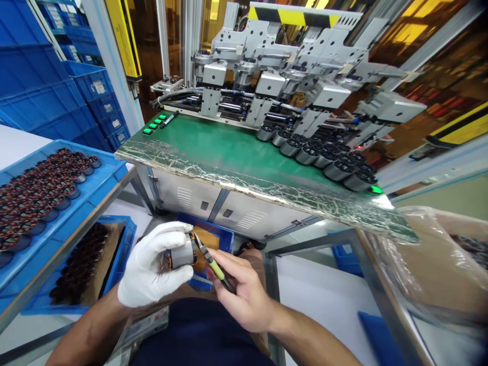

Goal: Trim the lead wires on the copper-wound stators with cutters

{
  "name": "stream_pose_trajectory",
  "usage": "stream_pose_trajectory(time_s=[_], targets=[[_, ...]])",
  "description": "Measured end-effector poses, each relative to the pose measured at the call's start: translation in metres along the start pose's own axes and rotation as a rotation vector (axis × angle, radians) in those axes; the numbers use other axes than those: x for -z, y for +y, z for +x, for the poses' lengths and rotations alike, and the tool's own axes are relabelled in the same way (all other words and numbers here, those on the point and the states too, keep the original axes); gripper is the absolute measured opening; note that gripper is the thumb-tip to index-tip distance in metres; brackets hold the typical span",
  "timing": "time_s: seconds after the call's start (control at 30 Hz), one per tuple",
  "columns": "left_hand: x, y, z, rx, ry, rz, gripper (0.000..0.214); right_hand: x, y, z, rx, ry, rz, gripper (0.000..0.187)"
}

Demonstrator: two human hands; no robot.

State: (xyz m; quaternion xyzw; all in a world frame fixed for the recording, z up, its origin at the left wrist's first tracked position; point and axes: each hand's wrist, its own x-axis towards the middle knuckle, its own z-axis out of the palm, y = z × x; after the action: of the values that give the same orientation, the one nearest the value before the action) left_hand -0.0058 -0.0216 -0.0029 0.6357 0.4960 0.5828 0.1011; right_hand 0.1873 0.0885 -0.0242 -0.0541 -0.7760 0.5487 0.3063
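Observation:
My left hand (152, 264), in a white glove, grips a grey cylindrical motor stator (182, 255) with its fingers round the side. Thin copper wires stick out of the stator's end near the palm. In my bare right hand (244, 284) are cutting pliers (213, 265) with black and yellow-green handles. The pliers' pointed jaws are up against or just beside the stator's right end; whether they touch it I cannot tell. Both hands are over my lap, above a blue bin (226, 239) with brown cardboard in it.
A green-topped bench (213, 152) with a cracked front edge stands ahead, bearing several grey stators (307, 152) below a machine (267, 84). To the left, a blue tray (109, 170) holds many wound stators, with another blue bin (129, 239) lower down. A plastic-lined box (430, 264) stands at right.

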Motion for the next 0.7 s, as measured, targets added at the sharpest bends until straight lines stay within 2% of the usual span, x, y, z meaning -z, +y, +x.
stream_pose_trajectory(time_s=[0.1, 0.17, 0.23, 0.33, 0.37, 0.43, 0.47, 0.57, 0.63, 0.7], targets=[[0.013, -0.003, -0.008, 0.061, 0.027, 0.064, 0.047, 0.008, 0.005, -0.002, -0.116, -0.059, -0.119, 0.062], [0.036, -0.009, -0.005, 0.122, 0.092, 0.222, 0.039, 0.022, 0.002, -0.002, -0.107, -0.107, -0.296, 0.058], [0.074, -0.021, 0.006, 0.246, 0.204, 0.459, 0.04, 0.044, -0.002, 0.003, 0.002, -0.141, -0.486, 0.055], [0.149, -0.051, 0.031, 0.559, 0.353, 0.814, 0.059, 0.089, -0.005, 0.03, 0.194, -0.109, -0.776, 0.056], [0.173, -0.063, 0.039, 0.68, 0.321, 0.907, 0.061, 0.104, -0.002, 0.045, 0.232, -0.084, -0.867, 0.056], [0.212, -0.088, 0.05, 0.767, 0.283, 0.958, 0.056, 0.129, 0.012, 0.08, 0.241, -0.011, -1.008, 0.056], [0.224, -0.099, 0.053, 0.794, 0.253, 0.962, 0.051, 0.138, 0.023, 0.098, 0.21, 0.02, -1.05, 0.056], [0.24, -0.122, 0.05, 0.806, 0.224, 0.925, 0.035, 0.153, 0.059, 0.147, 0.058, 0.091, -1.071, 0.06], [0.24, -0.128, 0.039, 0.763, 0.264, 0.887, 0.034, 0.154, 0.08, 0.168, 0.001, 0.102, -1.061, 0.059], [0.238, -0.128, 0.024, 0.684, 0.335, 0.843, 0.036, 0.151, 0.093, 0.178, 0.002, 0.105, -1.064, 0.058]])
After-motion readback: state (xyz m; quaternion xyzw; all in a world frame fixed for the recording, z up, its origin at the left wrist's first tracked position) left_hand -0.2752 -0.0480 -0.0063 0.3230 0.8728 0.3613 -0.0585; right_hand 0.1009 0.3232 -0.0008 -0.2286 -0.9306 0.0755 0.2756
